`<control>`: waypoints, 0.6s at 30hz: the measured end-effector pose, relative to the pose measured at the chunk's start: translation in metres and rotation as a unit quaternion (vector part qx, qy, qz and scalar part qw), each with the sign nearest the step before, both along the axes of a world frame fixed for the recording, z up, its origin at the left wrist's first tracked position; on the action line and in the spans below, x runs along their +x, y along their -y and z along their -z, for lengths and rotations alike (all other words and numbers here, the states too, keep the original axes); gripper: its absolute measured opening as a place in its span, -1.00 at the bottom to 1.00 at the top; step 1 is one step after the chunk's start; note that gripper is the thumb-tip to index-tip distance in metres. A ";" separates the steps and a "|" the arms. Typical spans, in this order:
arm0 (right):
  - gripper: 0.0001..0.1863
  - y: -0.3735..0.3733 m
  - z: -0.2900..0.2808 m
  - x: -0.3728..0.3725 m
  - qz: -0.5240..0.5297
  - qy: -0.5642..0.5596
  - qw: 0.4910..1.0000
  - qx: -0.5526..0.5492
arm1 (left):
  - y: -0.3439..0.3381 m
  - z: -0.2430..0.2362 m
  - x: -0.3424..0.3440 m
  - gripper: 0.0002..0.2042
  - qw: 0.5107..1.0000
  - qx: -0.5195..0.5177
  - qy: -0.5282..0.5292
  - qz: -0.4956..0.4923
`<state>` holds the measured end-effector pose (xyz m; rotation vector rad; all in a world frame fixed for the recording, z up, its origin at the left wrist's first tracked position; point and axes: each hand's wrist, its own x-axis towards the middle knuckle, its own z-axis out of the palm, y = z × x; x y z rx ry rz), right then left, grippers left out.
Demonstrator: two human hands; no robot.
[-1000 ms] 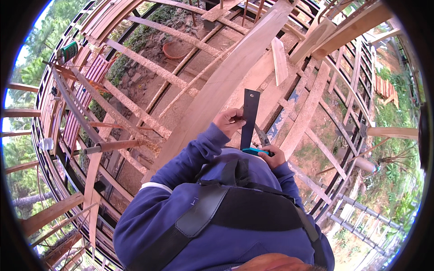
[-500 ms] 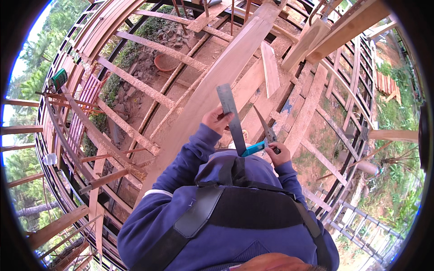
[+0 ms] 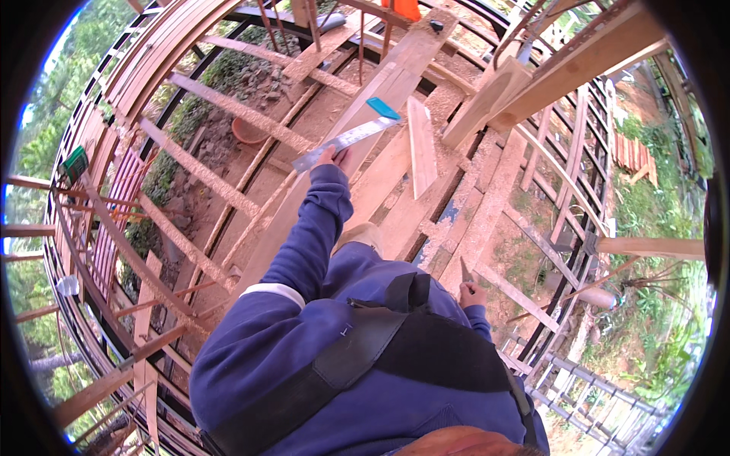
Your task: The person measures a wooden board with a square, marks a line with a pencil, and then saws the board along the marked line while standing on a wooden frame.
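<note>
My left hand (image 3: pixel 335 158) is stretched out ahead, its fingers closed on the metal blade of a try square (image 3: pixel 357 135). The square's teal handle (image 3: pixel 382 108) lies at the far end of the blade. Beneath it runs a long, wide wooden board (image 3: pixel 304 209); whether the square touches the board I cannot tell. Down at my right side, my right hand (image 3: pixel 472 293) is closed around a slim, pointed dark piece (image 3: pixel 465 270). Its kind is too small to make out here.
A short board with an angled end (image 3: pixel 422 148) lies right of the long one. Thick timber beams (image 3: pixel 582 64) rise at the upper right. Sawdust-covered joists (image 3: pixel 201 178) with gaps over the ground are on the left. A small black object (image 3: pixel 436 26) sits at the board's far end.
My left hand has moved forward over the long board with the try square, now turned with its handle away from me. My right hand has left the square's handle and dropped back to my side.
</note>
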<state>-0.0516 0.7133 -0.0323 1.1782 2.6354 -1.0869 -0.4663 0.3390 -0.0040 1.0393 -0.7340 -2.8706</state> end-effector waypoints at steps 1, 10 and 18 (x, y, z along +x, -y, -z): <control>-0.74 0.014 0.005 -0.012 0.002 0.030 1.000 -0.009 | 0.006 0.006 -0.022 -0.74 1.000 0.004 -0.018 -0.014; -0.68 -0.100 0.151 0.042 0.035 0.114 0.991 -0.064 | -0.098 0.023 -0.225 -0.66 0.997 0.079 -0.015 0.014; -0.66 -0.114 0.099 -0.092 0.094 0.115 0.986 -0.080 | -0.159 0.055 -0.421 -0.59 0.998 0.061 -0.001 0.030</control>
